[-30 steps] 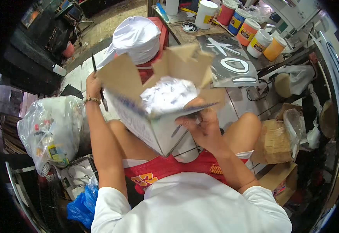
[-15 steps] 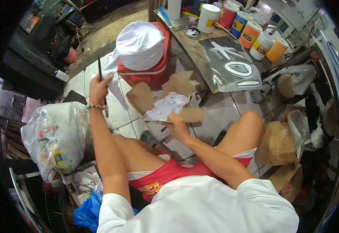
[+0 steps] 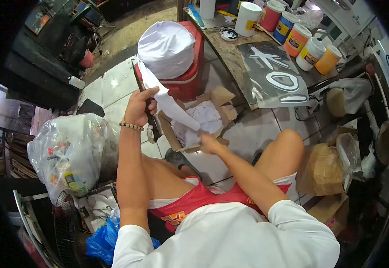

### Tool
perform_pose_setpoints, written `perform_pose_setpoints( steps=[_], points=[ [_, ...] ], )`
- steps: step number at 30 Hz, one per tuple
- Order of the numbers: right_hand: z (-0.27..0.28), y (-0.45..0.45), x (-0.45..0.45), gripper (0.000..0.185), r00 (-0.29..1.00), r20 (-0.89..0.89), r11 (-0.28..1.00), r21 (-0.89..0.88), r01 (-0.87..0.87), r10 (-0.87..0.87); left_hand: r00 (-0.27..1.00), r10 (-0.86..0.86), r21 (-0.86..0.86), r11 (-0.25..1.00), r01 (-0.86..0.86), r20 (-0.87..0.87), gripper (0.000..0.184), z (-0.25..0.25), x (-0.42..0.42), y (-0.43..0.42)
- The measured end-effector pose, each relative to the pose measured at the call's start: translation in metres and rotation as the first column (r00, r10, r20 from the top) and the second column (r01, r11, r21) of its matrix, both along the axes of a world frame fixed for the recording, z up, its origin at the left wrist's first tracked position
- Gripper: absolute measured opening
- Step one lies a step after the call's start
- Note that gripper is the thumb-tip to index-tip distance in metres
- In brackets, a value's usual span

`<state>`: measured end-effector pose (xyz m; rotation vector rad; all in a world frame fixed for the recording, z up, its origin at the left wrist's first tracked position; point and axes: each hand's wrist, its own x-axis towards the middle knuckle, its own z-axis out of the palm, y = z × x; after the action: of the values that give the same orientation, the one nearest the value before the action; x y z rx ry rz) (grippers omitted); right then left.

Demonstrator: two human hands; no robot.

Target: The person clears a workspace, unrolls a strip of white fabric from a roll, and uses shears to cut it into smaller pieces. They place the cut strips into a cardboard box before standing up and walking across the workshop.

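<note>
My left hand (image 3: 142,107) is closed round a dark, long, thin tool (image 3: 152,124) and pinches a strip of white cloth (image 3: 170,105). That strip hangs from the white cloth bundle (image 3: 167,50) on the red cooler (image 3: 188,87) down over the cardboard box (image 3: 173,136). White scraps (image 3: 207,114) fill the box, which stands on the tiled floor. My right hand (image 3: 209,144) is at the box's near edge, beside the strip's lower end. Motion blurs its fingers, and whether it holds anything cannot be made out.
Paint tubs (image 3: 296,39) and a black sheet with white lettering (image 3: 275,73) are on the wooden table (image 3: 230,58) at upper right. A clear plastic bag of bottles (image 3: 72,152) stands left. A taped carton (image 3: 323,169) is by my right knee.
The box, first held up by my right hand, was lowered to the floor and is now beside the cooler. My left hand has moved right and draws the cloth strip over the box.
</note>
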<state>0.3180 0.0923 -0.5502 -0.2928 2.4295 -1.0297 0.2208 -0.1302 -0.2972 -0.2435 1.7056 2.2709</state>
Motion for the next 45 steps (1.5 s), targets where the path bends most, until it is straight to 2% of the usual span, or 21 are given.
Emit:
perform_pose_setpoints(
  steps=[2, 4, 5, 7, 8, 9, 11, 16, 20, 22, 25, 28, 31, 33, 35, 37, 39, 41, 42, 43, 45],
  points=[
    [0.039, 0.003, -0.02, 0.072, 0.973, -0.097, 0.953, -0.241, 0.183, -0.211, 0.998, -0.046, -0.044, 0.998, 0.047, 0.031, 0.019, -0.001, 0.002, 0.01],
    [0.084, 0.002, -0.038, 0.08, 0.976, 0.107, 0.587, -0.784, 0.201, -0.191, 0.999, -0.015, -0.007, 1.0, 0.015, 0.042, 0.019, -0.006, 0.002, 0.018],
    [0.105, 0.001, -0.04, 0.08, 0.978, 0.103, 0.59, -0.784, 0.193, -0.183, 0.998, 0.013, 0.021, 1.0, -0.014, 0.06, 0.019, -0.009, 0.003, 0.019],
    [0.139, -0.004, -0.045, 0.081, 0.938, 0.347, 0.29, -0.899, 0.33, 0.009, 0.997, 0.011, 0.11, 0.994, -0.019, 0.078, 0.018, -0.011, 0.002, 0.02],
    [0.147, -0.011, -0.042, 0.058, 0.961, 0.263, 0.457, -0.846, 0.274, -0.09, 0.997, 0.002, 0.123, 0.992, -0.012, 0.082, 0.017, -0.011, 0.002, 0.019],
    [0.146, -0.011, -0.042, 0.058, 0.963, 0.253, 0.457, -0.849, 0.265, -0.088, 0.996, -0.01, 0.138, 0.99, -0.002, 0.089, 0.016, -0.009, 0.003, 0.018],
    [0.135, -0.001, -0.044, 0.041, 0.971, 0.229, 0.66, -0.74, 0.13, 0.065, 0.999, 0.001, 0.081, 0.997, -0.005, 0.048, 0.011, -0.018, 0.001, 0.01],
    [0.177, 0.026, -0.015, 0.041, 0.989, 0.129, 0.802, -0.582, 0.136, -0.075, 0.999, -0.006, -0.209, 0.978, 0.014, 0.04, 0.008, -0.028, -0.006, 0.005],
    [0.199, 0.044, -0.015, 0.042, 0.98, 0.201, 0.831, -0.546, 0.108, 0.004, 0.996, 0.033, -0.194, 0.981, -0.017, 0.078, 0.01, -0.03, -0.013, 0.017],
    [0.197, 0.043, -0.018, 0.043, 0.994, -0.099, 0.887, -0.454, -0.08, 0.039, 0.994, 0.076, -0.142, 0.988, -0.063, 0.085, 0.011, -0.034, -0.02, 0.019],
    [0.209, 0.046, -0.025, 0.042, 0.986, -0.141, 0.927, -0.351, -0.132, 0.087, 0.989, 0.126, -0.114, 0.987, -0.117, 0.076, 0.013, -0.045, -0.029, 0.013],
    [0.236, 0.06, -0.038, 0.04, 0.979, -0.192, 0.86, -0.485, -0.156, 0.069, 0.969, 0.245, -0.118, 0.962, -0.245, -0.017, 0.026, -0.025, -0.031, 0.007],
    [0.245, 0.076, -0.055, 0.036, 0.996, -0.088, 0.864, -0.501, -0.04, -0.005, 0.958, 0.267, -0.27, 0.935, -0.23, 0.109, 0.047, -0.017, -0.017, 0.002],
    [0.239, 0.083, -0.065, 0.034, 0.992, 0.076, 0.791, -0.598, 0.129, -0.104, 0.96, 0.215, -0.247, 0.954, -0.167, 0.18, 0.05, -0.03, -0.007, -0.008],
    [0.217, 0.092, -0.078, 0.033, 0.994, 0.078, 0.748, -0.655, 0.11, -0.078, 0.981, 0.069, -0.141, 0.989, -0.043, 0.181, 0.046, -0.041, 0.018, -0.006],
    [0.208, 0.092, -0.084, 0.035, 0.998, -0.044, 0.881, -0.472, 0.026, -0.053, 0.99, -0.119, -0.093, 0.988, 0.126, 0.078, 0.049, -0.05, 0.044, 0.006],
    [0.21, 0.073, -0.068, 0.045, 0.979, 0.192, 0.778, -0.605, 0.167, -0.061, 0.966, -0.24, -0.383, 0.905, 0.186, -0.098, 0.049, -0.057, 0.062, 0.033],
    [0.195, 0.054, -0.063, 0.059, 0.968, 0.25, 0.779, -0.609, 0.151, 0.009, 0.941, -0.249, -0.454, 0.882, 0.124, -0.228, 0.047, -0.08, 0.077, 0.058],
    [0.178, 0.052, -0.065, 0.071, 0.992, 0.112, 0.951, -0.297, 0.084, -0.052, 0.909, -0.283, -0.567, 0.821, 0.065, -0.306, 0.045, -0.078, 0.085, 0.07],
    [0.148, 0.041, -0.065, 0.076, 0.984, 0.147, 0.906, -0.395, 0.154, -0.103, 0.867, -0.329, -0.667, 0.745, -0.006, -0.376, 0.044, -0.073, 0.088, 0.079],
    [0.141, 0.031, -0.063, 0.064, 0.931, 0.154, 0.756, -0.546, 0.36, -0.332, 0.86, -0.294, -0.632, 0.773, -0.043, -0.418, 0.044, -0.069, 0.086, 0.091]
  ],
)
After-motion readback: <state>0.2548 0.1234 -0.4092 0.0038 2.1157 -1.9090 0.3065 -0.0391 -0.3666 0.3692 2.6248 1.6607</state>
